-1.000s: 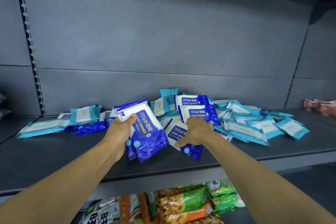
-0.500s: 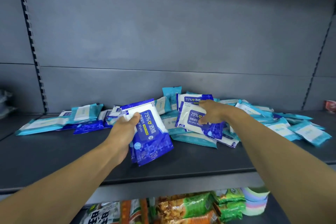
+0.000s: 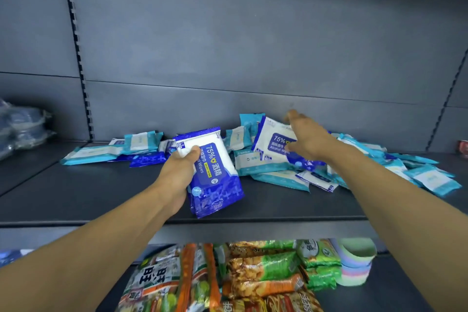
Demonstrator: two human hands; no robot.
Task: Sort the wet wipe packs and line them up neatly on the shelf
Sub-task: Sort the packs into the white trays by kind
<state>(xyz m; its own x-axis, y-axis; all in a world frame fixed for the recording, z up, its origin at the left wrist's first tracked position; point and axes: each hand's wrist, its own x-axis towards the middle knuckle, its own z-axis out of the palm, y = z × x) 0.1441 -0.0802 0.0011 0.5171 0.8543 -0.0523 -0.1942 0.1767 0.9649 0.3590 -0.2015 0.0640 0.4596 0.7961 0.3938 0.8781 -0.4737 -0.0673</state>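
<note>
Your left hand (image 3: 181,172) curls round a small stack of dark blue and white soft plastic alcohol wipe packs (image 3: 211,172), thumb across the front face and fingers behind, holding it above the front of the dark grey metal shelf (image 3: 76,195). Your right hand (image 3: 307,143) reaches into the heap with fingers spread and thumb against another blue and white alcohol wipe pack (image 3: 276,145), which leans tilted on the pile; whether it is pinched yet, you cannot tell. Turquoise and white flat wipe packs (image 3: 268,162) lie scattered in overlap left and right along the shelf. Expect these pouches to be light, pliant and slick-filmed: they likely bend at the ends and slide over one another. Take each across its middle, thumb on the label and fingers beneath, rather than by a crimped end seam.
</note>
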